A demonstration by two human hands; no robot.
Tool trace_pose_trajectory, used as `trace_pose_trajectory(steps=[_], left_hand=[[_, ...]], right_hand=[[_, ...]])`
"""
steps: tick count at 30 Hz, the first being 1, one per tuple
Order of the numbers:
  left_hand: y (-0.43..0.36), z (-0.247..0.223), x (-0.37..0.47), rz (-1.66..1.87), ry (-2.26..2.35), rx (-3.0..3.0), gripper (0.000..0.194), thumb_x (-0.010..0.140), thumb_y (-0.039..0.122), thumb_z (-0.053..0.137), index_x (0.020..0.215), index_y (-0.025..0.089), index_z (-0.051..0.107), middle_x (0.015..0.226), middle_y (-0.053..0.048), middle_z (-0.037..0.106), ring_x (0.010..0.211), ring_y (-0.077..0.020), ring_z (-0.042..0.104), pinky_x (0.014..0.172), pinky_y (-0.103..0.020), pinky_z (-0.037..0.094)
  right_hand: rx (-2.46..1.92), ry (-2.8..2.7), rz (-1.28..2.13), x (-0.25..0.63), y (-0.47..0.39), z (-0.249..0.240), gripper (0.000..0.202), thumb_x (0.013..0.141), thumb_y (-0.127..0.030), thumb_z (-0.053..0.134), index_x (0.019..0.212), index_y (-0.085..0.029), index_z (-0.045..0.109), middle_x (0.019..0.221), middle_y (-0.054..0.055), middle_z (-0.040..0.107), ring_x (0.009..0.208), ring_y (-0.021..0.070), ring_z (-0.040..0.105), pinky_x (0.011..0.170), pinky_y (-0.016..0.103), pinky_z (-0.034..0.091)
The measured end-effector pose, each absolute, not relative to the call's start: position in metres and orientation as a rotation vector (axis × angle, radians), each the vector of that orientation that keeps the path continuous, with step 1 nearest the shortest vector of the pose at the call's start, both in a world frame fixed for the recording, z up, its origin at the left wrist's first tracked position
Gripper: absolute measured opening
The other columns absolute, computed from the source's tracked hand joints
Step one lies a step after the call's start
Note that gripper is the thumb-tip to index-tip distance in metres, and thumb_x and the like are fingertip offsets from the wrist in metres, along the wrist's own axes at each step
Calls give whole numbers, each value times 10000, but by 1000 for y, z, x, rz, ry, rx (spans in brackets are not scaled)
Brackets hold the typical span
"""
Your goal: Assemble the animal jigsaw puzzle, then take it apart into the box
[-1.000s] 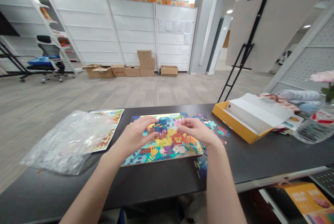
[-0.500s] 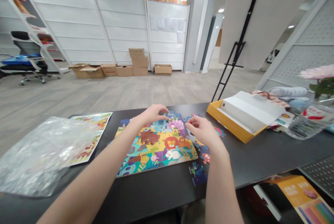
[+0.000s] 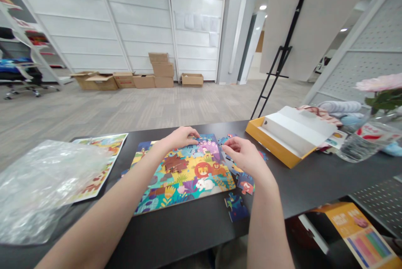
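A colourful animal jigsaw puzzle (image 3: 188,172), largely joined, lies on the black table (image 3: 176,231). At its far edge, my left hand (image 3: 184,137) curls its fingers and thumb over the blue top part; whatever they grip is hidden. My right hand (image 3: 241,154) hovers by the puzzle's right edge with thumb and fingers bent together, and I cannot make out anything between them. Loose puzzle pieces lie under and around that hand, among them a piece with a red figure (image 3: 246,183). Closer to me is a dark blue piece (image 3: 236,208).
On the left, a crumpled clear plastic bag (image 3: 47,185) partly covers a printed picture sheet (image 3: 114,152). An open yellow box (image 3: 279,147) sits at the back right, beside a clear vase (image 3: 361,143) with a pink flower. Another box (image 3: 354,227) is low at the right.
The view has shifted slightly, so the surroundings sit a little further left. Both hands keep nearly the same pose over the puzzle and its right edge.
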State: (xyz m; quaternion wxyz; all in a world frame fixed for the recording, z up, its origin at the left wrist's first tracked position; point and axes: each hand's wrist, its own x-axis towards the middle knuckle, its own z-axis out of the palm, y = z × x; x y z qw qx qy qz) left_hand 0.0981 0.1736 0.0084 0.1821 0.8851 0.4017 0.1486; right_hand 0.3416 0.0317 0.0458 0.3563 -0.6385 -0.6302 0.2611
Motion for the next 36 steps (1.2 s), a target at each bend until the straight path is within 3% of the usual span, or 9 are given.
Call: trace_pose_trajectory(steps=[4, 17, 36], left_hand=[[172, 10, 100, 367, 1155, 2538, 337, 848, 452, 667, 1060, 208, 760, 1072, -76, 762, 962, -224, 697, 850, -296, 509], [175, 5, 116, 378, 1089, 2705, 350, 904, 432, 588, 1134, 207, 727, 1157, -84, 742, 1053, -236, 686, 946, -325, 503], [175, 9, 122, 301, 1170, 2677, 365, 860, 467, 625, 1099, 218, 746, 1141, -81, 755, 1051, -246, 697, 935, -315, 507]], right_hand=[[-1669, -1639, 661, 341, 31, 46, 123, 825, -307, 624, 803, -194, 667, 801, 43, 743, 737, 182, 677, 699, 291, 505], [-1660, -1680, 650, 342, 32, 44, 118, 854, -294, 629, 805, -191, 661, 798, 34, 733, 725, 174, 678, 699, 293, 505], [-1714, -1711, 665, 337, 28, 47, 100, 855, -281, 633, 825, -194, 671, 825, 39, 751, 741, 173, 686, 680, 272, 494]])
